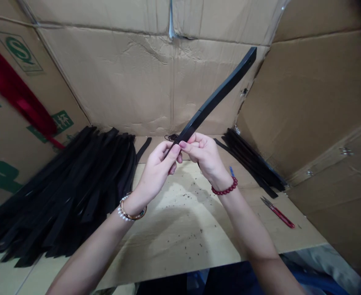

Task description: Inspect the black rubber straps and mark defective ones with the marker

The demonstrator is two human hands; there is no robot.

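Above the pale tabletop [155,229], one black strip [219,95] slants upward; I judge it light and semi-stiff (its free end stands unsupported), best held at its lower portion. The left hand [155,168] and right hand [207,159] pinch that portion side by side, thumbs nearly closed against fingers.

Here on the left of the pale flat tabletop [168,229], a heap of long black flat strips [60,192] is spread; at far right, a smaller bundle of black flat strips [250,162] is laid. Nearer, red-handled metal snips [278,212] are placed. Behind, the far side is closed by a brown cardboard wall [131,78].
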